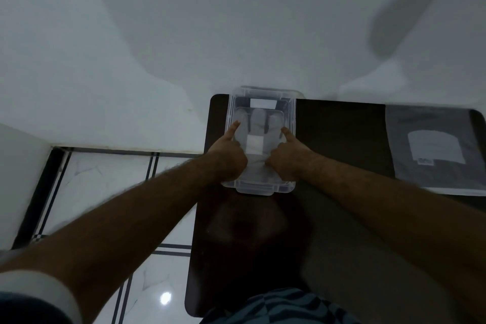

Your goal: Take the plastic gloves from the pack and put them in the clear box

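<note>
A clear box [290, 123] stands at the far left end of a dark table [339, 139]. Thin plastic gloves [259, 123] lie flat inside it, with a white paper strip across them. Both hands are inside the box. My left hand [228, 158] has its fingers curled over the near edge of the gloves, thumb stretched along the left wall. My right hand [288, 155] mirrors it on the right side. The grey glove pack [434, 147] lies flat on the table's right end.
A white wall rises right behind the table. White tiled floor with dark lines lies to the left of the table. My patterned clothing shows at the bottom edge.
</note>
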